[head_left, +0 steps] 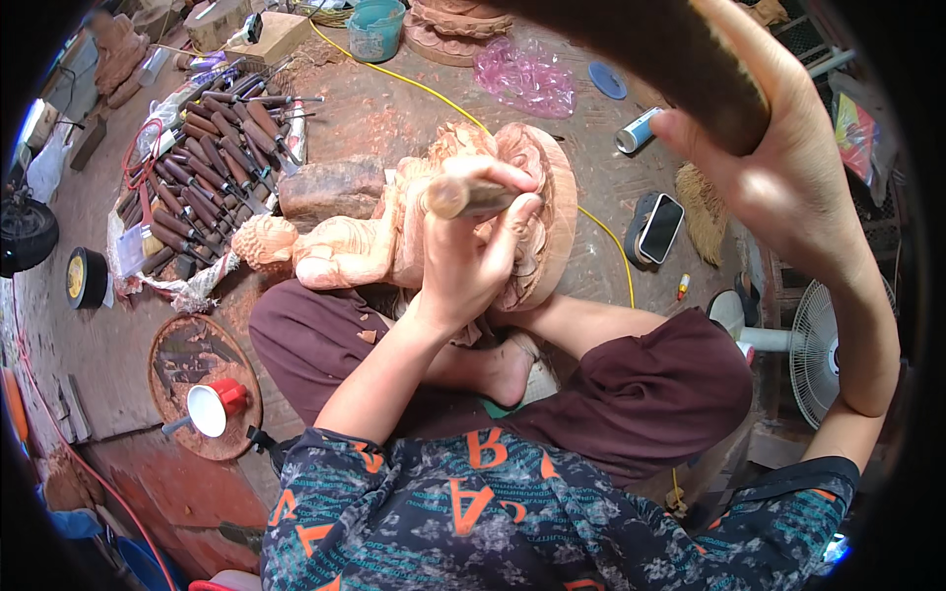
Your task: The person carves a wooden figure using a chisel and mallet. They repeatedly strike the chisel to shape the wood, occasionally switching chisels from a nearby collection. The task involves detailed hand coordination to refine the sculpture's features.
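A carved wooden figure (pixel 340 248) lies across in front of my crossed legs, its curly head at the left and its round base (pixel 560 222) at the right. My left hand (pixel 461 271) is closed round a chisel (pixel 455 197) whose wooden handle end faces up. It is over the carving near the base, and the chisel's blade is hidden. Raised high at the right, my right hand (pixel 793 182) grips a thick dark wooden mallet (pixel 680 59), which is above and apart from the chisel.
Many wood-handled carving tools (pixel 212 163) lie heaped at the left beside a wood block (pixel 330 189). A round tray (pixel 158 394) holds a red-and-white cup (pixel 207 409). A phone (pixel 660 229), a brush (pixel 702 212) and a fan (pixel 823 345) are at the right. A yellow cord (pixel 414 84) crosses the floor.
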Tool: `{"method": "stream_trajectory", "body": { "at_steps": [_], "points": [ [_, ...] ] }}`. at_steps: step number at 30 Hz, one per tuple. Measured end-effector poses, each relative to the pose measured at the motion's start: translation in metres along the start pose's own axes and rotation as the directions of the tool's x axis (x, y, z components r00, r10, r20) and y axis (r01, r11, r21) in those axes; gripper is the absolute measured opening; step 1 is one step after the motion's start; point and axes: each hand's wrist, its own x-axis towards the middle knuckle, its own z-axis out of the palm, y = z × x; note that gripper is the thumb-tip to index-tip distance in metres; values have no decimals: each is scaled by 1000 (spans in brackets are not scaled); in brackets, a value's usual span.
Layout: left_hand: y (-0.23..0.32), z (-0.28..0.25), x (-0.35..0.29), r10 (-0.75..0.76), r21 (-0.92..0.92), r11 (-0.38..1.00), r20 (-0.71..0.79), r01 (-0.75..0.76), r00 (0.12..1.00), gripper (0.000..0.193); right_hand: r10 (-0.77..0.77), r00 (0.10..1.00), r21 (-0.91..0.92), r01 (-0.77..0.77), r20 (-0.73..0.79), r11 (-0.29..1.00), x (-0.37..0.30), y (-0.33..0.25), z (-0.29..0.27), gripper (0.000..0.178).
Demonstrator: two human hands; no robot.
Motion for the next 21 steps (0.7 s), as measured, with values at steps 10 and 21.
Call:
{"method": "stream_trajectory", "body": {
  "at_steps": [10,21],
  "points": [
    [4,12,8,-133,-114,986,-83,123,988,22,-71,986,-63,62,-151,996,6,6,-3,58],
    [18,6,24,-54,122,992,101,42,993,26,-36,997,-126,26,-72,992,-1,18,-37,42]
  ]
}}
